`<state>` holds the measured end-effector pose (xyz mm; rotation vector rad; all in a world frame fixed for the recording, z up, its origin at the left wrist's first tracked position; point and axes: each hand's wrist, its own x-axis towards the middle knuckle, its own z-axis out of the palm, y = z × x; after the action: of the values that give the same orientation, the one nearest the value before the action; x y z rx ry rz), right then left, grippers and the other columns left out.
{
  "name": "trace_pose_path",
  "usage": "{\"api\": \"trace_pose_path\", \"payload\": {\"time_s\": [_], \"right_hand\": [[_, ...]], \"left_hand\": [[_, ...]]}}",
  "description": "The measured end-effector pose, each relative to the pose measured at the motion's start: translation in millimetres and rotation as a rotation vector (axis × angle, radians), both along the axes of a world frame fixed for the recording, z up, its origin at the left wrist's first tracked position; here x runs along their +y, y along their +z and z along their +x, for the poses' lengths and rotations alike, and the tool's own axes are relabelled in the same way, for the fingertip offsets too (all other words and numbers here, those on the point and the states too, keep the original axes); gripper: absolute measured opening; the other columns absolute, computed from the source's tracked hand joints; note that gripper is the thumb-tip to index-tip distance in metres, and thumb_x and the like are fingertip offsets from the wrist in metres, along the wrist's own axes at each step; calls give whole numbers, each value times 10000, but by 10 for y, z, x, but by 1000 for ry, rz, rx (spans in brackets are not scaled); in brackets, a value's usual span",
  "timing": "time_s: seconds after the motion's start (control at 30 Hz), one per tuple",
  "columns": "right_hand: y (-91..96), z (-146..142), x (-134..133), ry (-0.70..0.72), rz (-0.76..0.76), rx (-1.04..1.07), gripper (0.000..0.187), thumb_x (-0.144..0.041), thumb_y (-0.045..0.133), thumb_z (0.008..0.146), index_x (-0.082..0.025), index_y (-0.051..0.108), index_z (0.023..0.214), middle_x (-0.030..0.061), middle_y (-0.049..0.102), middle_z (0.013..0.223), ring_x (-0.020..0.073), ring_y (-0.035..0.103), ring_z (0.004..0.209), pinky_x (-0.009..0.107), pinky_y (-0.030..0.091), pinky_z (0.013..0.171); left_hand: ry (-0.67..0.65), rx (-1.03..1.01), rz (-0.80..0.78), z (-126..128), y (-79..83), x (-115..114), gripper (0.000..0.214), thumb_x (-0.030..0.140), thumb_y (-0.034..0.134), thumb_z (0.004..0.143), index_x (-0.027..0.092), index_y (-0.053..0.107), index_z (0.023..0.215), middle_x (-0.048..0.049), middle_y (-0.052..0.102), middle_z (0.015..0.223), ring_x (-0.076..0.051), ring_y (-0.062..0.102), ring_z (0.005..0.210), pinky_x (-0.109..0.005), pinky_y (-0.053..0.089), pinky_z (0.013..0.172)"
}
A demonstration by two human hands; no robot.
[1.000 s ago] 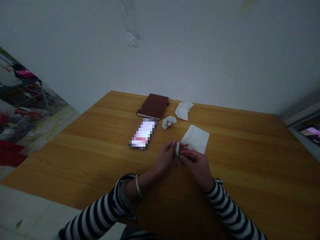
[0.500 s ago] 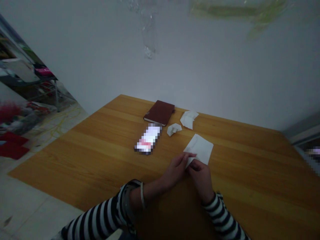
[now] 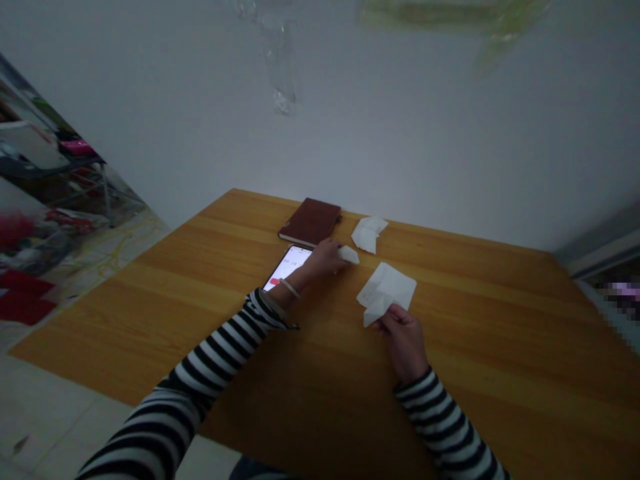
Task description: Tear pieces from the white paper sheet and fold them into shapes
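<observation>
Wooden table, right fingers pinching tissue

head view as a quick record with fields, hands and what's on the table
left hand: on small folded paper, grip unclear
right hand: pinches white paper by its near edge
phone: screen lit, partly under the left wrist
notebook: brown, closed, far side
crumpled paper: right of notebook
table: wooden

Sm. folded white paper lies far; lg. creased sheet nearer, corner lifted.
</observation>
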<state>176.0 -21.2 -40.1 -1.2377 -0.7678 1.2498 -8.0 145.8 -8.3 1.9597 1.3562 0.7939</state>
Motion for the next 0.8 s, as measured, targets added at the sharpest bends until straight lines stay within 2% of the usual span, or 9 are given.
{"api": "trace_pose_path", "payload": {"time_s": [0.07,0.13,0.2,0.27,0.33,0.43,0.53,0.67,0.8], "right_hand": [[2,6,1,-6,4,-35,222,-355,780,672,-158,727,757,24,689,597,143,589,512,229,410,471],[2,-2,-6,-7,3,-54,230,-356,773,676,-155,731,780,30,700,611,144,593,510,233,416,470],[1,-21,-25,0,2,-69,211,-339,763,681,-157,732,784,20,698,605,134,584,503,228,416,470],[3,-45,-51,12,-3,-83,169,-312,746,690,-159,725,758,7,687,589,125,572,499,221,414,471],[10,-67,-76,13,-18,-98,136,-288,729,701,-159,720,741,-1,678,578,119,562,499,215,412,470],[33,-88,-100,2,-34,-125,121,-267,720,702,-158,729,755,-11,667,573,116,557,498,212,417,468],[60,-94,-110,15,-27,-152,94,-248,713,698,-158,728,719,-14,653,552,117,564,489,215,425,466],[78,-89,-119,42,-19,-183,90,-242,694,713,-160,731,713,-10,652,539,123,575,489,226,450,480],[84,-67,-112,61,-42,-164,100,-254,701,726,-163,740,739,2,682,571,122,589,504,229,471,500]], "left_hand": [[5,-43,-18,66,-27,-216,330,150,745,651,128,588,940,-124,624,1021,-299,591,1008,-440,448,922],[-22,-101,-84,139,-47,-503,316,214,675,756,119,557,1034,-97,649,936,-234,641,831,-384,516,776],[-38,-192,-149,216,-64,-797,381,239,601,830,125,491,1177,-81,662,957,-178,649,732,-321,532,680],[-36,-461,-246,279,-84,-1034,563,208,683,769,141,453,1278,-74,666,990,-177,647,773,-299,530,684],[6,-618,-318,312,-105,-1180,628,260,762,720,148,504,1282,-81,666,1035,-195,638,869,-304,524,751],[-60,-782,-468,304,-127,-1249,640,344,813,686,134,574,1241,-90,681,1040,-206,633,906,-307,505,799],[-119,-899,-559,289,-133,-1250,567,433,770,736,124,617,1187,-92,692,1027,-190,641,871,-280,491,774],[-47,-962,-596,323,-133,-1278,621,526,742,736,131,622,1200,-92,703,1011,-188,643,859,-262,482,741],[-11,-997,-609,356,-131,-1308,643,508,729,761,176,581,1291,-88,688,1115,-188,637,933,-262,480,786]]}}
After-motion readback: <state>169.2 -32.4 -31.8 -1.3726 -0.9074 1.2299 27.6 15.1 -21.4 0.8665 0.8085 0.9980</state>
